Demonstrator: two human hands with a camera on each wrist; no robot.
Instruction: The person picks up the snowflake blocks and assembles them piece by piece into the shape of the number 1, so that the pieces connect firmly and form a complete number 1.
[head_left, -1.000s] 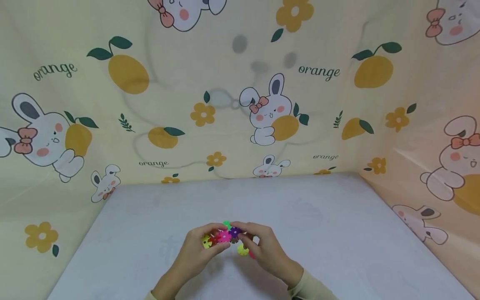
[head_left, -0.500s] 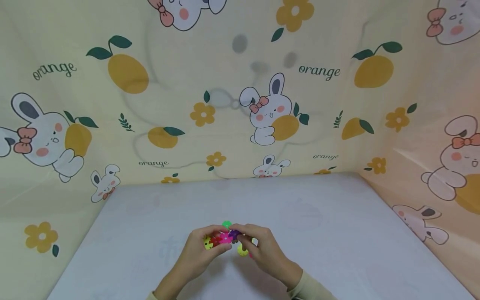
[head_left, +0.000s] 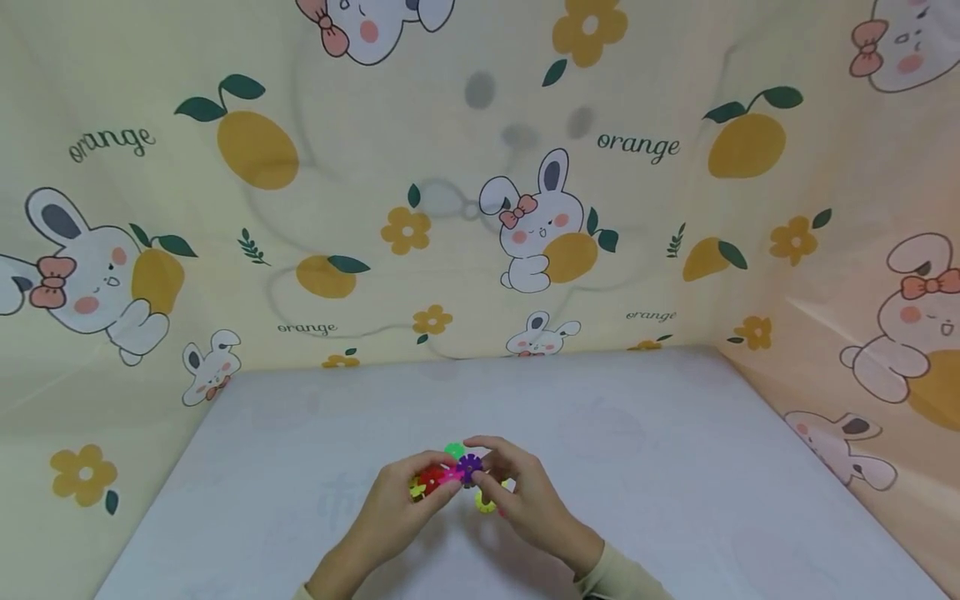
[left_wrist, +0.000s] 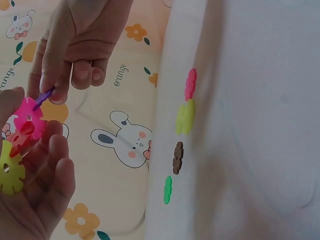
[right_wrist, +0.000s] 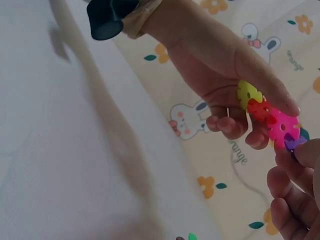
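Observation:
My left hand (head_left: 397, 500) holds a short chain of slotted plastic flower discs: a yellow disc (left_wrist: 11, 170), a red disc (left_wrist: 22, 140) and a pink disc (left_wrist: 29, 118). Between thumb and finger, my right hand (head_left: 538, 500) pinches a purple disc (head_left: 470, 470). In both wrist views the purple disc meets the pink disc's edge, standing crosswise to it; how deep it sits in the slot cannot be told. The left fingers lie behind the chain and the thumb is in front.
Loose discs lie in a row on the white table (head_left: 637, 483): a pink disc (left_wrist: 190, 84), yellow ones (left_wrist: 185, 117), a brown disc (left_wrist: 178, 158) and a green disc (left_wrist: 168, 190). A patterned cloth (head_left: 465, 275) hangs behind and at the sides.
The purple disc has turned to show its face to the head camera, and the right index finger has lifted and spread from it. The pink disc looks more edge-on. The left hand has barely moved.

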